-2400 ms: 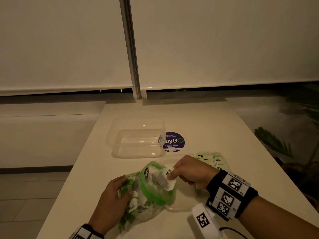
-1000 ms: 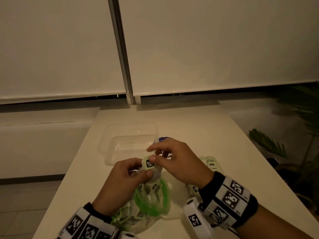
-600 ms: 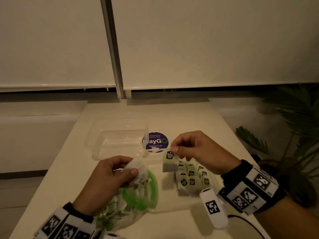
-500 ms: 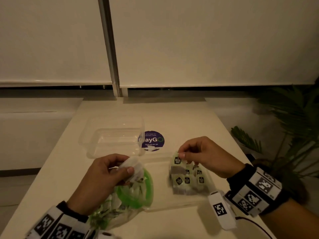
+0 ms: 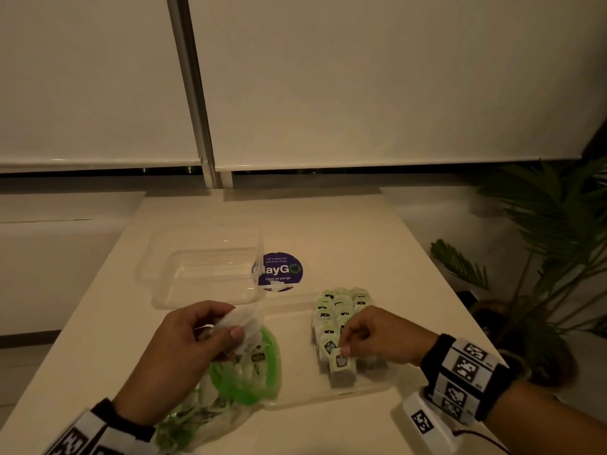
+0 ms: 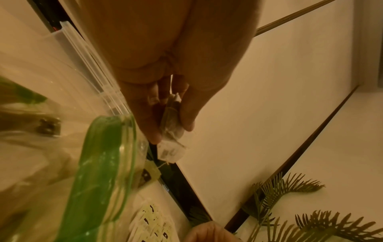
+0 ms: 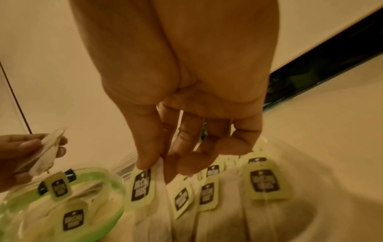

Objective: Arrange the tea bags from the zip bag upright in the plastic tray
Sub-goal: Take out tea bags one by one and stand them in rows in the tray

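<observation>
A shallow clear plastic tray (image 5: 331, 398) lies on the table in front of me. Rows of upright tea bags (image 5: 341, 307) with pale green tags fill its right part. My right hand (image 5: 343, 348) pinches the top of one tea bag (image 5: 341, 366) standing at the near end of the rows; the right wrist view shows thumb and fingers on that tea bag (image 7: 143, 185). My left hand (image 5: 230, 333) holds another white tea bag (image 5: 241, 323) above the zip bag (image 5: 246, 379), whose green mouth gapes open with several tea bags inside. In the left wrist view this tea bag (image 6: 172, 126) sits between the fingertips.
A deeper clear container (image 5: 203, 274) stands at the back left of the white table (image 5: 345, 224). A round purple sticker (image 5: 279, 270) lies beside it. A potted palm (image 5: 542, 257) rises past the table's right edge. Window blinds close off the far side.
My right hand has carried a tea bag from above the zip bag rightward and lowered it to the near end of the rows. My left hand still holds a second tea bag over the bag.
</observation>
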{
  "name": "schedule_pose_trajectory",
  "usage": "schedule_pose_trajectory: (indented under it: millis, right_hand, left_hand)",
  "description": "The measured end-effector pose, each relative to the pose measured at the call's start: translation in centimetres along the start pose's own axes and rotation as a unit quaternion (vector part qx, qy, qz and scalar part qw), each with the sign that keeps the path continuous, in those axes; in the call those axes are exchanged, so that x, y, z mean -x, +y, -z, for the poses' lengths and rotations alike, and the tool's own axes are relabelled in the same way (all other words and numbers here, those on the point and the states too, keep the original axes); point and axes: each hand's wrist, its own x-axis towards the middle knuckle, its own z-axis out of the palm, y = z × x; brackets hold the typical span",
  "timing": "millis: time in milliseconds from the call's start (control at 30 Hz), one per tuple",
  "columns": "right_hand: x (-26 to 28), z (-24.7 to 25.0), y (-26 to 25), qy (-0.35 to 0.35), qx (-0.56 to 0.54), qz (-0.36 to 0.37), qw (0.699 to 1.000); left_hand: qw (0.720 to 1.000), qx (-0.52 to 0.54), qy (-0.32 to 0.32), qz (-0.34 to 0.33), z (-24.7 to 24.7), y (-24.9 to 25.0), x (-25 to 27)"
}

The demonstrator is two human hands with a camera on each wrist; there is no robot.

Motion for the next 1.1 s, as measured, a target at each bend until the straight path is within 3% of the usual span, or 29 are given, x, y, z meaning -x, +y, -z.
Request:
schedule_pose_trajectory:
  millis: [367,567,967,1100]
  right_hand:
    - [-5.6,0.5,-4.6,0.06,0.063,0.039,0.995]
    - [-9.5,0.0,-5.0,0.065,0.134,0.009,0.989]
    - [-10.5,-0.1,-4.7,0.147,0.206,-0.013,0.967]
    - [-10.7,0.3,-5.2,0.122,0.206,-0.042,0.97]
  left_hand:
    - [1.0,0.002,0.0,0.002,-0.3,0.2,0.1]
    - [1.0,-0.004,-0.006,-0.006,-0.3,-0.1,-0.1]
    - [1.0,-0.005,-0.006,0.004,-0.1,-0.1,-0.1]
    - [1.0,-0.012,-0.016,0.004,-0.2,-0.1,-0.1]
